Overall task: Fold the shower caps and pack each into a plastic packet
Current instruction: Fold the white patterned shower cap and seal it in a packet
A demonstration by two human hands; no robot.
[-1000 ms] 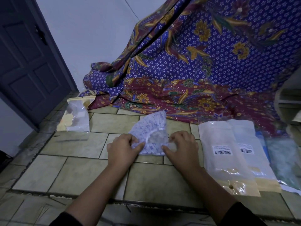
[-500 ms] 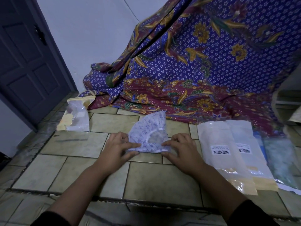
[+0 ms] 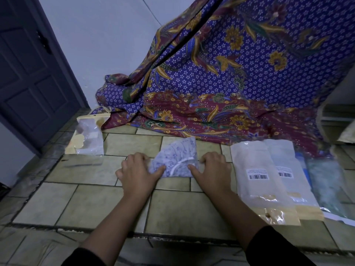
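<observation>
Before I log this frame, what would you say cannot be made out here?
Head view only:
- shower cap: side edges covered by the left hand and right hand gripping it.
- barcode labels: print too small.
- rightmost packet: blurred, cut by the frame edge.
- packet near the door: contents blurred.

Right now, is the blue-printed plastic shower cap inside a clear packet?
No, the blue-printed plastic shower cap lies on the tiled floor, pinched by left hand and right hand.
</observation>
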